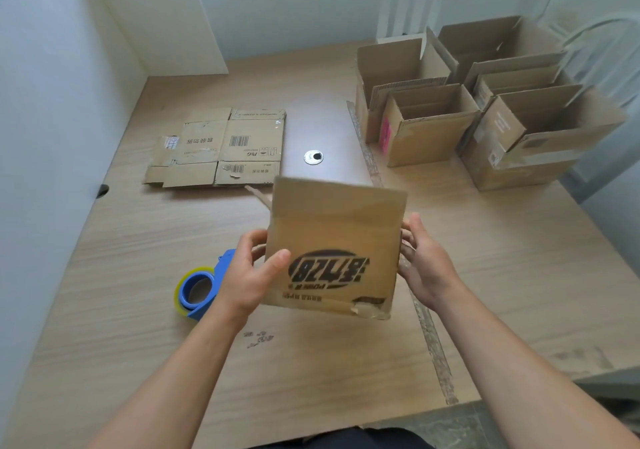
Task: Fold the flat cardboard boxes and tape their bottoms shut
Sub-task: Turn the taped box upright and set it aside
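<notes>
A person holds a printed box (334,240) in the air above the near middle of the tabletop (502,275), its black logo upside down toward the viewer. The left hand (251,273) has a firm grip on the box's left edge, thumb on the printed face and fingers tucked behind. The right hand (427,265) has no closed grip, only loose, fairly straight fingers pressed against the right side.

A blue tape dispenser (199,289) lies on the tabletop just beside the left wrist. A flat cardboard sheet (218,149) waits toward the far left edge, and a cluster of opened boxes (450,116) stands at the far right corner.

The step in hand looks like squaring up this box. Whether its bottom flaps are closed cannot be told from here, though torn old tape shows along its lower edge. The next move likely calls for turning the bottom up, folding the flaps flat together and holding them with one hand. The other hand would then be free to reach for the dispenser close by.
</notes>
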Demonstrator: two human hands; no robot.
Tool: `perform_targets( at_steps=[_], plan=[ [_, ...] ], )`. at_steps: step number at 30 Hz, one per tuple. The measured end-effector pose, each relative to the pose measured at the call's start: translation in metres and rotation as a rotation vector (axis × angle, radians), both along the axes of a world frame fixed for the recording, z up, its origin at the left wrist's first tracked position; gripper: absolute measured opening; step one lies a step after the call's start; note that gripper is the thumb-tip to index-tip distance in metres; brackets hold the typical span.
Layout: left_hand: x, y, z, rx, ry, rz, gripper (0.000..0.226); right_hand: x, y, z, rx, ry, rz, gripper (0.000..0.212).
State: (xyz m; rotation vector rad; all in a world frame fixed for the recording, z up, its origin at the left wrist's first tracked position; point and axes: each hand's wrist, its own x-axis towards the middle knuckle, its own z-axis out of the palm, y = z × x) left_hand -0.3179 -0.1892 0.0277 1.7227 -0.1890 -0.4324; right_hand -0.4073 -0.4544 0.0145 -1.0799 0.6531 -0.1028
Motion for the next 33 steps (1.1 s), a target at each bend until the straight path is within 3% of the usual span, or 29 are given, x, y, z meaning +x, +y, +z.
perform_targets(
  at_steps=[3,5,8,11,15,18,22,24,27,33],
  plan=[
    [-0.001,0.008,-0.013,-0.108,0.148,0.047,0.052,-0.003,-0.007,-0.005,0.031,0.014,-0.041,0.043],
    [-0.004,0.013,-0.022,-0.234,0.293,0.148,0.037,-0.004,-0.006,-0.010,-0.008,0.027,-0.032,0.029],
    [-0.014,0.016,-0.035,-0.232,0.365,0.166,0.053,-0.004,0.002,-0.016,-0.100,0.071,0.017,0.023],
    [-0.024,0.012,-0.038,-0.119,0.248,0.105,0.044,-0.002,0.009,-0.014,-0.357,0.135,0.113,0.051],
    [-0.015,0.012,-0.026,-0.034,0.062,0.128,0.041,0.004,0.011,-0.009,-0.522,0.199,0.312,0.109],
    [-0.008,0.019,-0.013,-0.109,0.087,0.065,0.037,0.012,0.014,-0.004,-0.699,0.244,0.389,0.111],
    [-0.008,0.024,-0.005,-0.142,0.067,-0.050,0.052,0.020,0.016,-0.002,-0.485,0.165,0.271,0.077],
    [-0.011,0.025,-0.002,-0.071,0.032,-0.100,0.061,0.019,0.012,-0.001,-0.369,0.121,0.283,0.071],
    [-0.015,0.032,-0.006,-0.016,0.043,-0.180,0.095,0.016,0.002,-0.001,-0.264,0.069,0.345,0.057],
    [-0.013,0.037,0.001,0.073,0.006,-0.418,0.125,0.012,-0.014,-0.008,-0.154,-0.035,0.403,0.061]
  ],
)
